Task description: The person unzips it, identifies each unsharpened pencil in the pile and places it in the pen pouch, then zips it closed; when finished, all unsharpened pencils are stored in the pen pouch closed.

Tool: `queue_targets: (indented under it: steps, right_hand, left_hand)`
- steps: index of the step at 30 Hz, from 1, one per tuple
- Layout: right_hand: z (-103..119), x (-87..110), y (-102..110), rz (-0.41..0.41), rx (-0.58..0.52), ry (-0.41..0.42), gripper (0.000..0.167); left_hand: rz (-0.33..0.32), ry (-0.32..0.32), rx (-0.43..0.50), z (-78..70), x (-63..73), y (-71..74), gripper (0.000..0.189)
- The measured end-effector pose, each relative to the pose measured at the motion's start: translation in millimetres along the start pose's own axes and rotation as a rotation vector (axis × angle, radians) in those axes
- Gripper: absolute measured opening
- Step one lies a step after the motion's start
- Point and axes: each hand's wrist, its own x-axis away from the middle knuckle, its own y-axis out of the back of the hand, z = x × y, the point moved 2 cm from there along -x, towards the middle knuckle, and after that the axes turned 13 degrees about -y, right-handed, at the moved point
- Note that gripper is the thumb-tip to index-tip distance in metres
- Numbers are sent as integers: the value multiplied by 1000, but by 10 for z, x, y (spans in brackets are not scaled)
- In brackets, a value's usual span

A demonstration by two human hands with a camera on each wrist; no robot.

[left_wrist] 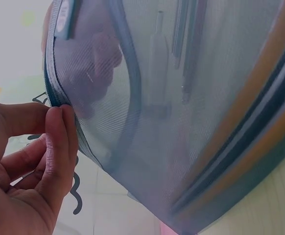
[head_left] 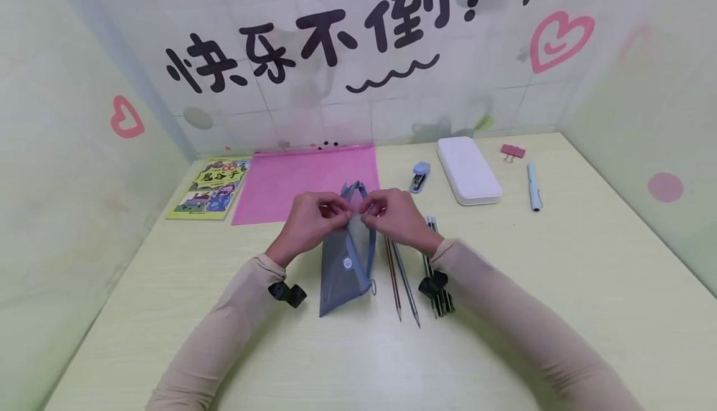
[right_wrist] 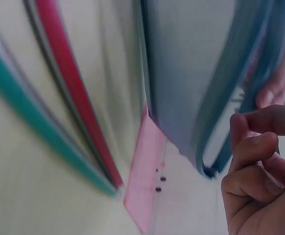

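Note:
A blue mesh zipper pouch (head_left: 338,274) stands tilted between my hands, its zipped edge spread apart at the top. My left hand (head_left: 316,217) pinches one side of the opening between thumb and fingers, seen close in the left wrist view at the zipper tape (left_wrist: 54,81). The right hand (head_left: 394,215) pinches the opposite side with curled fingers. A round white label (head_left: 347,263) marks the pouch's side, and a ring pull (head_left: 373,286) hangs at its near corner. Right beside the pouch lie a red pencil (head_left: 394,280) and a teal pencil (head_left: 406,286).
Several dark pencils (head_left: 445,302) lie under my right wrist. Behind the pouch is a pink folder (head_left: 302,184), with a comic-covered book (head_left: 210,190) to its left. Further right are a blue stapler (head_left: 419,177), a white case (head_left: 469,170), a red binder clip (head_left: 513,151) and a light-blue pen (head_left: 533,185).

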Motion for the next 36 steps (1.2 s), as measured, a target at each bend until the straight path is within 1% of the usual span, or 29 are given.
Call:
queue_targets:
  steps: [3, 6, 8, 10, 13, 15, 17, 20, 25, 31, 36]
  right_hand:
    - [-89, 21, 161, -31, 17, -10, 9]
    - [-210, 59, 304, -19, 86, -32, 8]
    - [-302, 94, 379, 22, 154, -41, 9]
    - [-387, 135, 435, 82, 228, -52, 10]
    - [-488, 200, 499, 170, 315, -39, 9]
    - [-527, 247, 530, 209, 359, -26, 6]
    - [-559, 295, 554, 230, 389, -2, 7]
    - [-599, 350, 567, 245, 419, 15, 13]
    - [-648, 380, 528, 258, 448, 21, 13]
    - [-650, 365, 436, 259, 480, -9, 10]
    - [-625, 347, 377, 256, 505, -20, 12]
  left_hand:
    - [1, 6, -9, -4, 8, -1, 14]
    - [4, 13, -15, -9, 23, 1, 15]
    - [8, 17, -18, -15, 34, 2, 15]
    - [11, 19, -21, -21, 43, 3, 14]
    - [12, 17, -20, -34, 50, 7, 15]
    - [10, 16, -19, -43, 53, 9, 15]
    - [11, 14, -15, -45, 55, 7, 15]
    - [21, 8, -2, -48, 58, -1, 15]
    - [34, -3, 25, -53, 65, -14, 15]
    - [29, -33, 12, -48, 63, -10, 10]
    - [32, -41, 11, -65, 60, -2, 11]
